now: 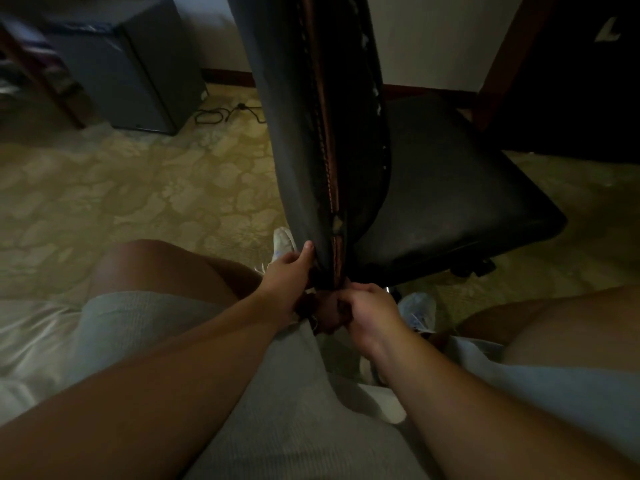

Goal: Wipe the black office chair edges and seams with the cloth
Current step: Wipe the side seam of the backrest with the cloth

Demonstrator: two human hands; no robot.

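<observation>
One black office chair [443, 188], seen edge-on from behind: backrest upright in the middle of the view, with a worn seam of reddish stitching running down its rim and pale chips in the covering; seat pad extending to the right, one caster partly visible beneath it.

Two hands, both at the bottom corner of the backrest. Left hand [285, 275]: fingers wrapped round the lower edge of the backrest, thumb pressed against its outer face. Right hand [369, 313]: fingers curled in a fist-like grip just below the backrest corner, closed on a dark bunched thing that appears to be the cloth [325, 315]; the light is too dim to make out its fabric or colour with certainty. The two hands sit just beside each other, nearly touching.

Two bare knees, one at each side, in light shorts. Two pale shoes [282, 242] on the floor, one either side of the chair base.

One patterned beige carpet [121, 188]. One dark boxy cabinet [138, 64] at the rear left, with one black cable [221, 114] lying beside it on the carpet.
</observation>
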